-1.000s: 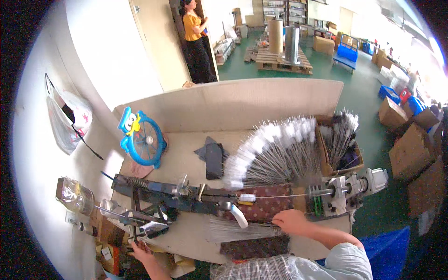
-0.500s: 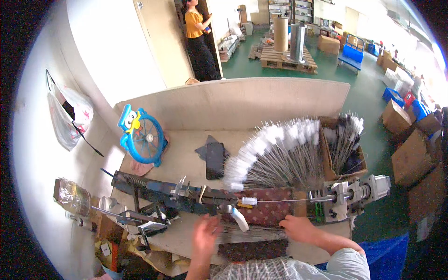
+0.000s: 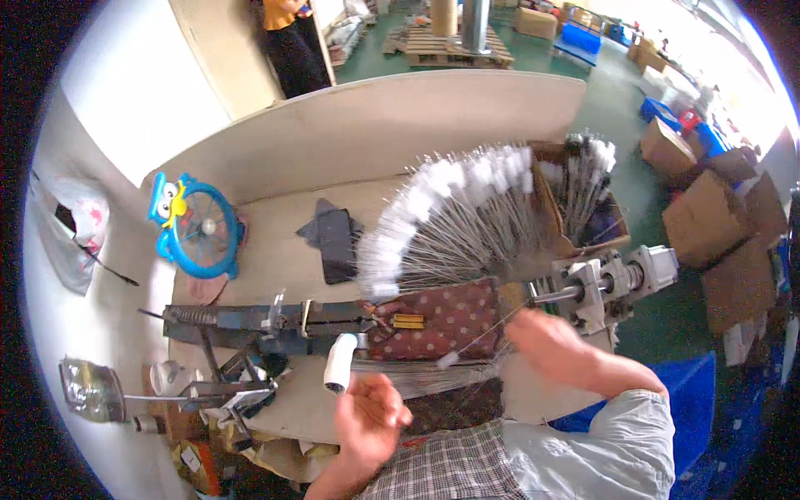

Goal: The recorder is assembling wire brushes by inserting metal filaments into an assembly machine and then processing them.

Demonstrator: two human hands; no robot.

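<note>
My right hand (image 3: 546, 340) is closed near the shaft end of the bench machine (image 3: 583, 292). From its fingers a thin wire brush (image 3: 448, 360) with a white tip slants down to the left. My left hand (image 3: 371, 417) is palm up with its fingers loosely bent and apart, holding nothing, just below the white lever handle (image 3: 339, 362). Between the machine's two ends lies a dotted maroon cloth (image 3: 458, 321) with a yellow piece (image 3: 408, 321) on it. Several thin wires (image 3: 425, 377) lie along the near side of the cloth.
A large fan of white-tipped wire brushes (image 3: 450, 217) spreads behind the machine, beside a cardboard box (image 3: 550, 200) holding more brushes. A phone (image 3: 337, 246) and a blue toy-shaped fan (image 3: 200, 229) stand farther left. A low board (image 3: 375, 125) edges the table; a blue bin (image 3: 675, 417) is at right.
The brush has come out of line with the machine and now slants toward me from my right hand. The white lever handle has swung left. The view has tipped downward.
</note>
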